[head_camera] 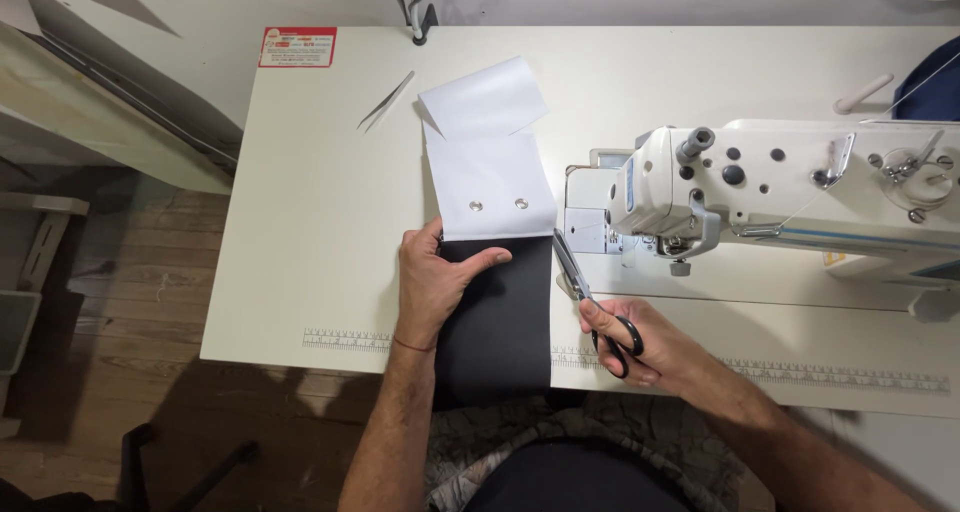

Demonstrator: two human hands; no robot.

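Note:
A strip of fabric lies down the middle of the table: a white part (488,177) with two metal eyelets and a folded-up far end, and a black part (498,322) that hangs over the near edge. My left hand (435,282) rests flat on the black part's left side, thumb pointing right along the seam. My right hand (630,342) grips black-handled scissors (580,292) just right of the fabric, blades pointing away from me beside the strip's right edge.
A white sewing machine (790,187) fills the table's right side. Tweezers (385,100) lie at the back left near a red label (297,47). A printed ruler (345,339) runs along the near edge of the white table (320,222). Wooden floor lies to the left.

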